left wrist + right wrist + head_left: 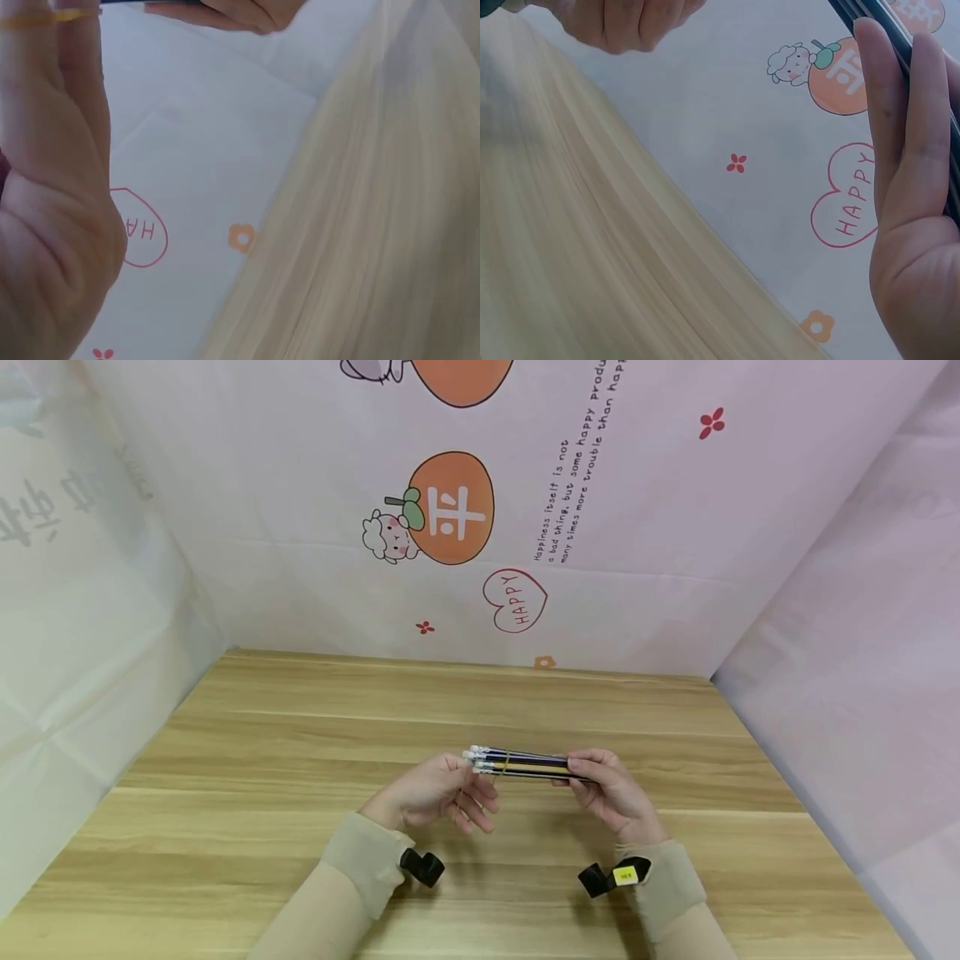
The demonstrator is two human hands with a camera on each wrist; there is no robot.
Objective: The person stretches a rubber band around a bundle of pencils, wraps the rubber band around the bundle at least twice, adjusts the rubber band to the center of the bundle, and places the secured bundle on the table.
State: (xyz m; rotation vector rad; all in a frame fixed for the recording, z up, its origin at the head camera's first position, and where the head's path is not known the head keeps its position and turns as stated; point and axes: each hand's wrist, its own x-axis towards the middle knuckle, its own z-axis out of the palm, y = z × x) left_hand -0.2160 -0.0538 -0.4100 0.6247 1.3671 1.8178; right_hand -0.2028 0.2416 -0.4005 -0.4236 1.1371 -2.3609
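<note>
A bundle of pencils with dark and yellow barrels lies level above the table, its white eraser ends pointing left. My right hand grips the other end, thumb on top and fingers beneath; the dark barrels also run past its fingers in the right wrist view. Around the bundle near the erasers goes a thin yellowish rubber band, which stretches down to the left fingers. My left hand is at the eraser ends and holds the band; in the left wrist view the rubber band crosses its fingers.
Beneath both hands is a wood-grain table. A white printed sheet with cartoon oranges and lettering stands behind it, with pale sheets at both sides. Each wrist wears a beige band with a small black camera.
</note>
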